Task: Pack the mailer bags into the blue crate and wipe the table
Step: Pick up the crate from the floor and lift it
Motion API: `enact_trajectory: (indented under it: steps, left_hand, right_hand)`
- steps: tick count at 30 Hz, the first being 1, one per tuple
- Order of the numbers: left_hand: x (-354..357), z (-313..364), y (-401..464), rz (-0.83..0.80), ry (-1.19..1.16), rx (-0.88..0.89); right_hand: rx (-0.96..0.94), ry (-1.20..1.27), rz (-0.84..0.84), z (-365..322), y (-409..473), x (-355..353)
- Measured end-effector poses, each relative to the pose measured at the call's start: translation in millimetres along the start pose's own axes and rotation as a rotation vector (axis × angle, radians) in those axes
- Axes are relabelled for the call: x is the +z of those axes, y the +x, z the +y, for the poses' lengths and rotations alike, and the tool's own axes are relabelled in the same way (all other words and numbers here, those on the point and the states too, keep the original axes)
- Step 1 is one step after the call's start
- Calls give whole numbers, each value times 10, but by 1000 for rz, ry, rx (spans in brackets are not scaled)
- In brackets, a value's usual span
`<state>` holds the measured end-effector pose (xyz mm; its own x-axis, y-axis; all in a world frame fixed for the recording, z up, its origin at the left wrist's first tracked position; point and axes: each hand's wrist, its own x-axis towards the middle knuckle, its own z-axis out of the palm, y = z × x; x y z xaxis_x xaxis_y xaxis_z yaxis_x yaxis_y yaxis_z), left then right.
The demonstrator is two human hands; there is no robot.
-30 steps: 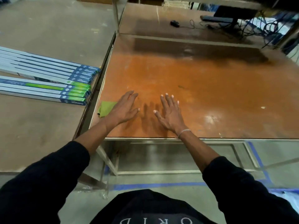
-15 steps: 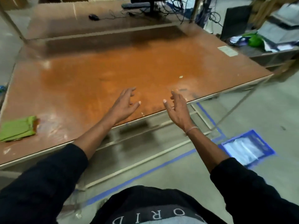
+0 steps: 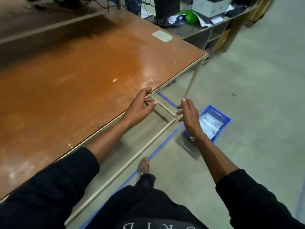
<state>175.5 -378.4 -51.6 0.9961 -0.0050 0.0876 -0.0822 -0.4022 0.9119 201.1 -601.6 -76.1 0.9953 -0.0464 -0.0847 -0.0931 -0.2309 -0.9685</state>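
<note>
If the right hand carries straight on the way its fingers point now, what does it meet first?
Nothing close, it seems. The right hand points up the picture, past the orange-brown table's corner leg, over bare grey concrete floor. The blue plastic crate sits to its right, off that line. Depth is unclear.

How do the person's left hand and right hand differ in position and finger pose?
The left hand is over the orange table's edge, fingers loosely curled; the right hand is off the table, above the floor beside the blue crate, fingers straighter. Both hold nothing.
</note>
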Motion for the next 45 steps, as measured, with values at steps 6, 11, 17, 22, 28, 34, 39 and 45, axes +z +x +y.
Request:
enact_trajectory:
  steps: [6, 11, 17, 22, 28, 34, 39, 45]
  left_hand:
    - [901, -23, 1111, -189, -70, -6]
    - [1779, -48, 2153, -345, -78, -47]
    - [2859, -94, 2948, -501, -44, -104]
    - [3769, -180, 3430, -579, 15, -165]
    - [4770, -305, 3805, -524, 64, -304]
    - [5453, -625, 4091, -443, 107, -452]
    - [5955, -1286, 4420, -455, 143, -531]
    - [6650, -2595, 4885, -532, 208, -570]
  right_hand:
    - [213, 81, 121, 244, 754, -794]
    - [407, 158, 271, 502, 1433, -1593]
    - [536, 301, 446, 940, 1928, -2513]
    - [587, 326, 477, 1359, 2408, -3286]
    - [638, 308, 375, 2074, 3239, -4184]
    - [740, 305, 324, 2800, 3866, -4616]
    - [826, 251, 340, 3710, 4326, -4610]
    - [862, 84, 357, 5144, 4789, -4316]
